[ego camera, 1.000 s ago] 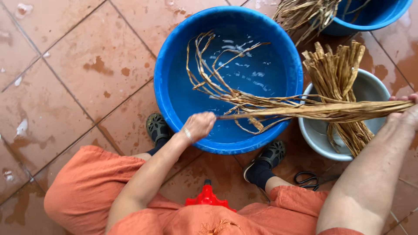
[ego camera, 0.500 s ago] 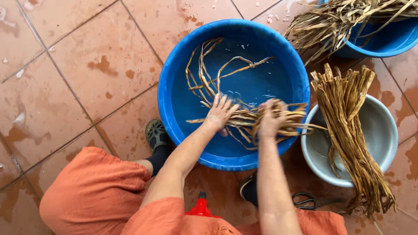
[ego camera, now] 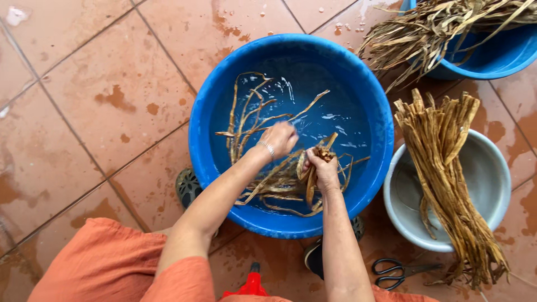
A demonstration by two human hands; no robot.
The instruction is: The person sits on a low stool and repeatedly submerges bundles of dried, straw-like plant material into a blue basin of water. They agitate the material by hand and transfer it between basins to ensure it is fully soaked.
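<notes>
— While both hands are down in the big blue basin [ego camera: 224,89], what does each one have?

— The right hand [ego camera: 323,170] is closed around a folded bunch of wet brown strips [ego camera: 312,168], held just above the water. The left hand [ego camera: 279,138] is curled over loose strips [ego camera: 246,112] near the middle of the basin; I cannot tell whether it actually grips any.

— Where does the rest of the material lie?

— More strands sit tangled in the water against the near wall. Just right of the basin, a grey bowl [ego camera: 492,168] carries a long bundle of strips [ego camera: 447,168] laid across its rim and trailing onto the tiled floor [ego camera: 84,112]. Black scissors [ego camera: 394,269] lie on the tiles beside that bundle's near end. At the top right, a second blue tub [ego camera: 503,56] is heaped with dry fibres [ego camera: 442,25].
</notes>
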